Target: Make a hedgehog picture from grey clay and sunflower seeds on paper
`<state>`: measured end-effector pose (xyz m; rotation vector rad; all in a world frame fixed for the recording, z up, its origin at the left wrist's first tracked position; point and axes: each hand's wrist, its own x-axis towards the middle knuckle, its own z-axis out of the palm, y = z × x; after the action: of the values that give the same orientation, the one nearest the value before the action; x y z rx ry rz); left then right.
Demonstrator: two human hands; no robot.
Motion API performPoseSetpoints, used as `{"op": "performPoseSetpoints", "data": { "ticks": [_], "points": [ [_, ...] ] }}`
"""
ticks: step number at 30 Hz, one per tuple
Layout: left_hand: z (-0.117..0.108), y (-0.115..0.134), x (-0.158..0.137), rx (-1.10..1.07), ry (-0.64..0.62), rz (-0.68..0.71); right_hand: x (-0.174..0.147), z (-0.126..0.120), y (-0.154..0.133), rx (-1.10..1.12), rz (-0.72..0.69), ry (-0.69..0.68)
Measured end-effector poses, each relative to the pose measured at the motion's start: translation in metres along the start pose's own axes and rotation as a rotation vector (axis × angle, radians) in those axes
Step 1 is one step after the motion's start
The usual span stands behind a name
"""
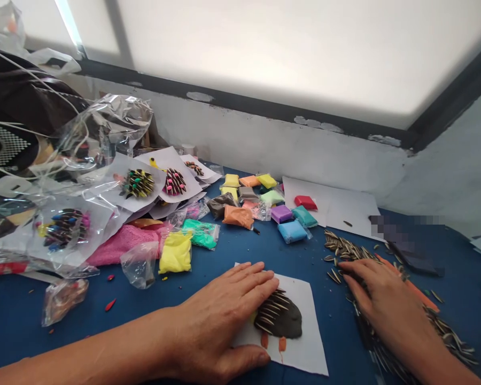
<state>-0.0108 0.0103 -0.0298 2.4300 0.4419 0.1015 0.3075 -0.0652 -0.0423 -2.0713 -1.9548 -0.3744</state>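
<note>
My left hand (224, 315) lies over the left part of a sheet of white paper (310, 342), fingers stretched out and thumb spread. Beside its fingertips is a flattened oval of dark clay (291, 319) on the paper, with rows of striped sunflower seeds stuck into its left half. Two small orange-brown clay pieces (282, 344) sit under the oval. Part of the clay shape is hidden by my left hand. Over a loose heap of sunflower seeds (347, 246) is my right hand (393, 305), fingers bent downward, thumb and forefinger slightly apart, with no seed visible between them.
Several bags of coloured clay (238, 216) lie mid-table. At left, finished seed-covered clay figures (138, 183) rest on papers and clear plastic, near a pink cloth-like piece (122, 243). An orange strip (419, 291) and a dark flat object (414, 256) lie at right, before a wall.
</note>
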Motion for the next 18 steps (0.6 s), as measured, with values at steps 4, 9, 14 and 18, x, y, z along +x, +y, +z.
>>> {"op": "performPoseSetpoints", "data": {
  "ticks": [4, 9, 14, 18],
  "points": [
    [-0.001, 0.000, 0.000, 0.005, -0.008, -0.001, -0.001, -0.002, -0.003, 0.040, 0.024, -0.019],
    [0.001, 0.000, -0.001, 0.005, -0.004, 0.000, 0.003, 0.001, -0.006, 0.058, 0.037, 0.012],
    [0.001, 0.001, -0.002, 0.010, -0.008, -0.003, 0.004, 0.000, -0.015, 0.117, 0.006, -0.044],
    [0.000, 0.002, -0.001, 0.009, -0.011, -0.005, 0.001, -0.008, -0.016, 0.136, 0.047, -0.060]
  ]
}}
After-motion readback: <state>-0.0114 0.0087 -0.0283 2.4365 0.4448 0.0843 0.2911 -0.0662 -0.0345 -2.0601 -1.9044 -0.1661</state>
